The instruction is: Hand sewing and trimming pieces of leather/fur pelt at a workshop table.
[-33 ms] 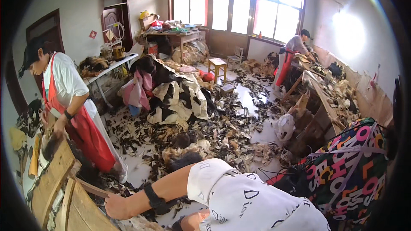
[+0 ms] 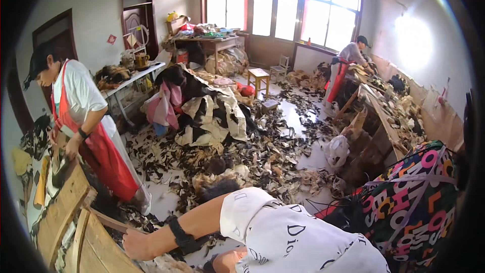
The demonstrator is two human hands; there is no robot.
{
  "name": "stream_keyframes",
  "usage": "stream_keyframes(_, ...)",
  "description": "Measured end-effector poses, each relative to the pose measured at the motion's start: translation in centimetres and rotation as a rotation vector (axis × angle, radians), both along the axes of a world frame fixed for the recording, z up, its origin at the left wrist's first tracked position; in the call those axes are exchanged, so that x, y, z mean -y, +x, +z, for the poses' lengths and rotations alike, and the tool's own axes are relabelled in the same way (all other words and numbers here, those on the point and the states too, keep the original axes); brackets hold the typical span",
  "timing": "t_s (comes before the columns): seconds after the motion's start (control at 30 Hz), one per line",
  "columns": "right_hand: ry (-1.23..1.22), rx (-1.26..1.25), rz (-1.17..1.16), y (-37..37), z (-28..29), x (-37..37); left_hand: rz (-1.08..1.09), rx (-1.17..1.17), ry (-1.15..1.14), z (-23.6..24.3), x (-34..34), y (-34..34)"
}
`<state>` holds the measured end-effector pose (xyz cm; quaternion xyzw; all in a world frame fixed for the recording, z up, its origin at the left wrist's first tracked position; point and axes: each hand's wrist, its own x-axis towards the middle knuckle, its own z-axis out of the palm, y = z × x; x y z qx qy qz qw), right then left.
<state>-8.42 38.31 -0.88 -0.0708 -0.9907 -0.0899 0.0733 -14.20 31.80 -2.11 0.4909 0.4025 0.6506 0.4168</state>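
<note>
My right arm, in a white patterned short sleeve with a black wrist strap, reaches across the lower edge. My right hand (image 2: 136,244) is closed at the end of a narrow wooden strip (image 2: 108,221); its grip is too hidden to make out. Beside it lean worn wooden boards (image 2: 93,242), with pale fur (image 2: 169,265) underneath. My left hand is not in view. At left, a co-worker (image 2: 88,101) in a red apron and dark cap bends over a hide (image 2: 65,172) on the boards, hands on it.
Hide scraps (image 2: 273,156) litter the floor around a heap of hides (image 2: 202,116). Another person (image 2: 343,71) stands at a bench (image 2: 384,121) on the right. A stool (image 2: 257,75), side table (image 2: 126,78), plastic bag (image 2: 336,150) and large patterned bundle (image 2: 409,207) also stand about.
The view has shifted very slightly. The co-worker's hands at left have moved a little on the hide. My right hand stays at the wooden strip.
</note>
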Motion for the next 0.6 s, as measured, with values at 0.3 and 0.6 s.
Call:
stream_keyframes(0.3, -0.189, -0.129, 0.577, -9.8, 1.8, 7.1, 0.706, 0.127, -0.259, -0.9, 24.4, -5.6)
stream_keyframes(0.6, -1.054, 0.02, 1.424, -14.1, 6.8, 20.6, 1.326, -0.217, -0.537, 6.6, 30.9, -0.3)
